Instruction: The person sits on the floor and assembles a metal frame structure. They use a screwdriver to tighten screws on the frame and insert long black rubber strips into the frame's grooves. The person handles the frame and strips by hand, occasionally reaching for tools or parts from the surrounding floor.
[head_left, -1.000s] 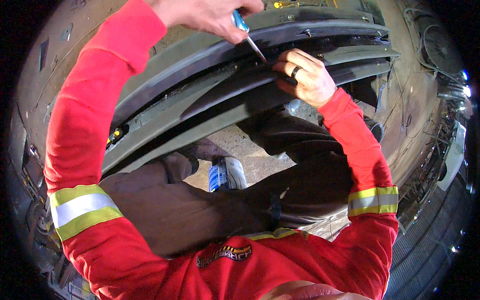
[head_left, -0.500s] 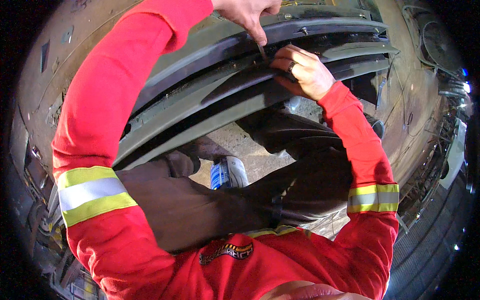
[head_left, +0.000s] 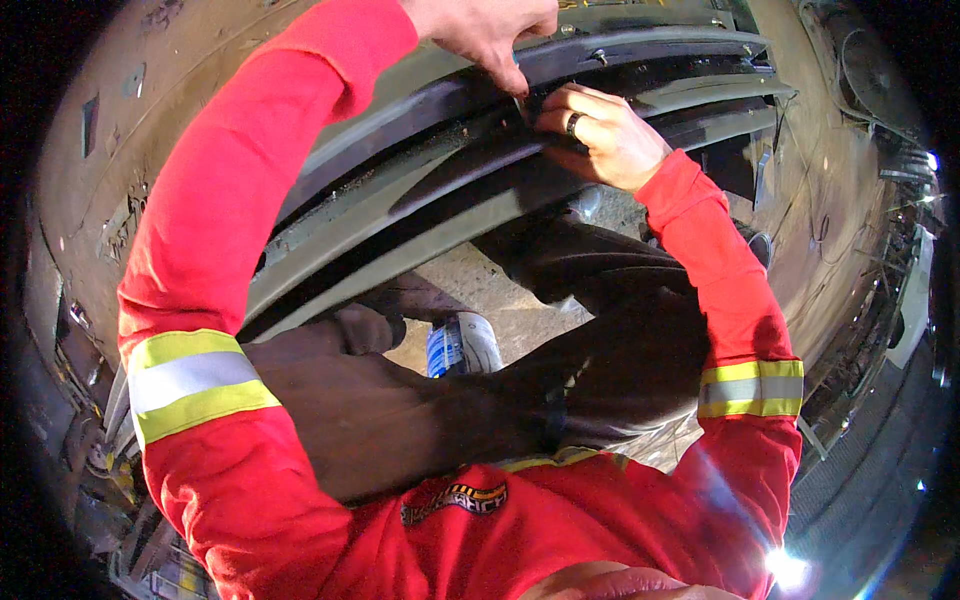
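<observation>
Grey and black, the long, curved, ridged panel [head_left: 455, 178] arches in front of the person, beyond the legs in dark brown trousers [head_left: 400, 420]. Over its ridges, the bare left hand [head_left: 485, 35], reaching from a red sleeve [head_left: 210, 230], points its index finger down towards a groove; whether the other fingers grip anything cannot be told. Below that fingertip shows a narrow, dull sliver [head_left: 524, 108], perhaps a tool's shaft. The bare right hand [head_left: 605, 135], wearing a black ring [head_left: 573, 124], has its fingers curled together at a ridge beside the sliver; whether they pinch the panel's edge or something small is hidden.

The main risk appears to be a slip: if the sliver is a tool and pressure on it goes sideways, its tip could skid out of the groove and jab the right fingertips, which sit very near. The same skid could score the panel's dark surface. If the panel rocks or flexes under the hands, the right fingers could lose their place. A small silvery stud [head_left: 600, 56] on a far ridge could scrape the knuckles. Shadow around the fingertips could make a bad angle harder to notice.
</observation>
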